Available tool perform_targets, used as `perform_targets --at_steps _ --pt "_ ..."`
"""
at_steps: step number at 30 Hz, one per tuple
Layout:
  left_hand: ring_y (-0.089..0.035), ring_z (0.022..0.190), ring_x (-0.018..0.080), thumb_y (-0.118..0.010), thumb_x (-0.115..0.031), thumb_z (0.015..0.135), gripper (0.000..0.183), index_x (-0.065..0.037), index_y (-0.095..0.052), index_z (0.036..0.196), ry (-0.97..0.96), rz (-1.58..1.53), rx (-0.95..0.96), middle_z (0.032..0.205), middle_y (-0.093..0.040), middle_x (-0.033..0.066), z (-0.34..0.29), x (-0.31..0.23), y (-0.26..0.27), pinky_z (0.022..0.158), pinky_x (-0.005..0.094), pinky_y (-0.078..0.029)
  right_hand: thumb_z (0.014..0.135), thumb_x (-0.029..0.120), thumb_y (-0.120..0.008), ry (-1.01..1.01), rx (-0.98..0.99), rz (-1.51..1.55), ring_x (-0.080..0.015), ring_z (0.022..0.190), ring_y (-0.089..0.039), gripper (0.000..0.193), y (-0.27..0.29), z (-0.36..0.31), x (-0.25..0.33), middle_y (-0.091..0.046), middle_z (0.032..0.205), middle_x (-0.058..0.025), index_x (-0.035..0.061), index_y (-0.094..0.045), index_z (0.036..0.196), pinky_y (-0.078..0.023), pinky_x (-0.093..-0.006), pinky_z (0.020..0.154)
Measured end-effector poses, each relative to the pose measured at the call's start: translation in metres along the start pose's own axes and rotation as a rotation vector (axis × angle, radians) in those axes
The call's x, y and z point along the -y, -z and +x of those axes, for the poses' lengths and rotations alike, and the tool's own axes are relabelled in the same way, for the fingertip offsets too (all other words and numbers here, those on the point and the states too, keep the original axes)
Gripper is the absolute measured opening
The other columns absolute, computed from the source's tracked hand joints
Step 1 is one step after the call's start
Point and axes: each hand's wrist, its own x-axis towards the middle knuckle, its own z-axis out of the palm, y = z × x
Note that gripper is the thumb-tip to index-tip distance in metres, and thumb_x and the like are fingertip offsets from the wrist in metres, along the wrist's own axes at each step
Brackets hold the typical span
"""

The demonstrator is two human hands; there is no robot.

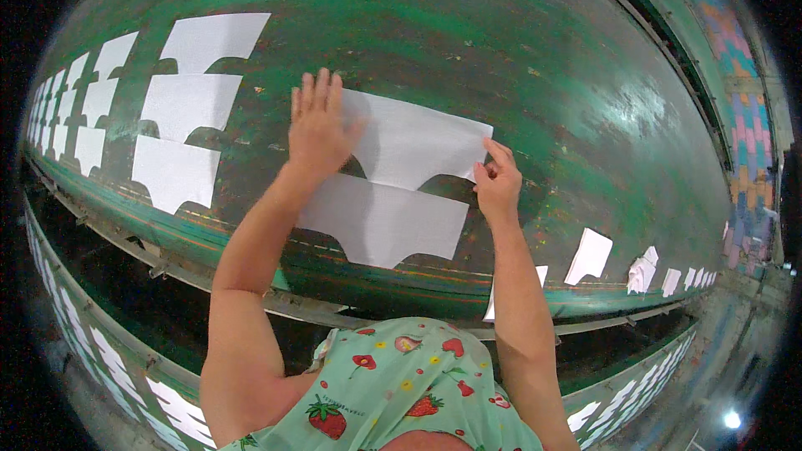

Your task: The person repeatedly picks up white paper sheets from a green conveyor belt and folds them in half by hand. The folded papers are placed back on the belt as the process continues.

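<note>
A white fabric panel (pixel 418 140) with scooped lower corners lies on the long green table in front of me. My left hand (pixel 319 129) rests flat on its left end, palm down, fingers stretched out and pointing away. At the panel's right edge, my right hand (pixel 499 179) has its fingers curled, pinching the edge between thumb and fingers. Directly nearer to me lies a second white panel (pixel 393 221) of the same shape, its far edge meeting the first one's lower edge. My left forearm crosses its left end and hides part of it.
To the left, similar panels (pixel 196 108) lie in columns along the green table (pixel 401 0). Small stacks of white pieces (pixel 588 255) and a crumpled one (pixel 642 271) sit along the near edge at right. Another table with panels (pixel 180 409) stands lower behind me.
</note>
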Motion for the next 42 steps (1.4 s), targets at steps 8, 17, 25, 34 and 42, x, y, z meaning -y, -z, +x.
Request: perform_targets --at_steps 8,17,25,34,42 --pt "-0.016 0.169 0.045 -0.062 -0.068 0.101 0.106 0.005 -0.03 0.171 -0.326 -0.153 0.289 0.183 -0.021 0.0239 -0.015 -0.158 -0.032 0.137 0.06 -0.014 0.099 -0.005 -0.069 -0.156 -0.027 0.182 -0.0127 0.082 -0.072 0.048 0.052 -0.041 0.009 -0.075 0.128 -0.0083 0.0076 -0.069 0.146 -0.063 -0.0295 0.071" --pt "-0.019 0.169 0.0438 -0.064 -0.06 0.104 0.091 -0.008 -0.035 0.173 -0.699 -0.311 0.349 0.182 -0.025 0.0187 -0.045 -0.27 -0.054 0.136 0.0611 -0.018 0.09 0.024 -0.088 -0.273 -0.276 -0.728 -0.0314 0.091 -0.075 0.029 0.182 -0.191 -0.043 -0.076 0.107 -0.0137 0.0035 -0.079 0.109 -0.06 -0.0439 0.082" --pt "-0.065 0.135 0.0325 -0.075 -0.021 0.09 0.035 -0.008 -0.076 0.122 -1.1 -0.465 0.335 0.143 -0.071 0.0108 -0.162 -0.32 -0.045 0.118 0.0521 -0.048 0.089 0.026 -0.085 -0.227 -0.26 -0.635 -0.0352 0.087 -0.077 0.019 0.201 -0.224 -0.081 -0.079 0.092 -0.0133 0.008 -0.08 0.092 -0.06 -0.0478 0.078" --pt "-0.069 0.118 0.0367 -0.084 -0.017 0.082 0.039 -0.007 -0.078 0.119 -0.592 -0.499 0.211 0.122 -0.076 0.0097 -0.168 -0.384 -0.023 0.101 0.0462 -0.056 0.089 0.024 -0.081 -0.208 -0.192 -0.501 -0.0385 0.095 -0.076 0.017 0.228 -0.224 -0.093 -0.077 0.101 -0.0167 0.0072 -0.075 0.09 -0.061 -0.0491 0.083" --pt "-0.076 0.089 0.0321 -0.085 -0.02 0.091 0.025 -0.002 -0.08 0.108 -0.225 -0.737 0.698 0.095 -0.08 0.0155 -0.172 -0.392 0.025 0.083 0.0439 -0.058 0.092 0.005 -0.079 0.261 -0.212 0.201 -0.0218 0.086 -0.071 0.011 0.254 -0.214 -0.081 -0.074 0.097 -0.0086 0.0039 -0.069 0.097 -0.058 -0.0348 0.077"
